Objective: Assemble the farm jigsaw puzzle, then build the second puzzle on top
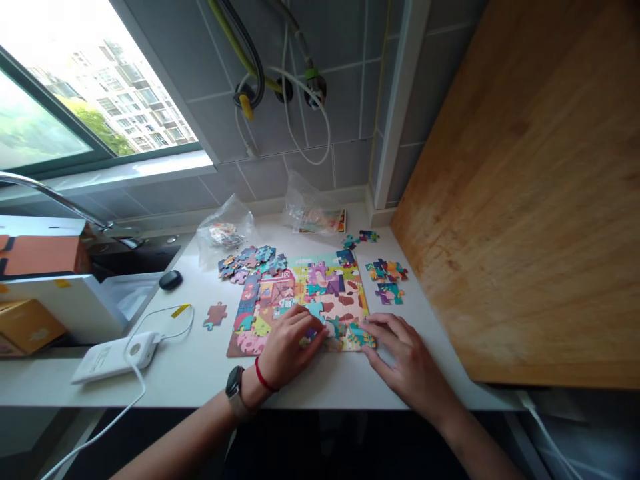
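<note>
A partly assembled farm-scene jigsaw puzzle lies on a board on the white counter. Over its lower middle, my left hand is closed, thumb and fingers curled together at the bottom row; what lies under the fingertips is hidden. My right hand has its thumb and index finger on either side of a teal leaf-patterned puzzle piece at the lower right corner. Loose pieces are heaped at the upper left edge, and a few pieces lie to the right. A single brown piece sits apart at left.
Behind the puzzle are a clear bag of pieces and another plastic bag beside a picture card. A white power bank with a cable and a black mouse lie left. A wooden panel borders the right.
</note>
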The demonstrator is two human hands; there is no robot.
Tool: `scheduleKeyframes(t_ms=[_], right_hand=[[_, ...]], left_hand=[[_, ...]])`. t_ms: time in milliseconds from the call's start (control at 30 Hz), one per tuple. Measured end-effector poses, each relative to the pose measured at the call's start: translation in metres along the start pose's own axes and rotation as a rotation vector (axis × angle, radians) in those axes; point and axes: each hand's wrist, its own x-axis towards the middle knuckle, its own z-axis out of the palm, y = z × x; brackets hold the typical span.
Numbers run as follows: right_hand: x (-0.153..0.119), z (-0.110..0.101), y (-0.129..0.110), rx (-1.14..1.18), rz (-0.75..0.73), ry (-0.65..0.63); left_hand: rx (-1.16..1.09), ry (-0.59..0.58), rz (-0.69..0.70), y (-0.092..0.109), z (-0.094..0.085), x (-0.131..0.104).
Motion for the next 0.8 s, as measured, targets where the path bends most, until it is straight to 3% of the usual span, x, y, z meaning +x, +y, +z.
scheduleKeyframes(t_ms=[267,467,800], right_hand=[[-0.004,0.002,-0.003,-0.11,-0.037,-0.046],[-0.002,0.003,-0.003,-0.085,-0.072,-0.07],[-0.002,0.005,-0.001,-0.097,-0.082,-0.059]], left_hand=[[0.086,-0.098,0.123,-0.008,-0.013,-0.02],[0.118,-0.167,0.189,-0.011,-0.009,-0.019],[-0.029,-0.058,0.11,0.0,0.01,-0.012]])
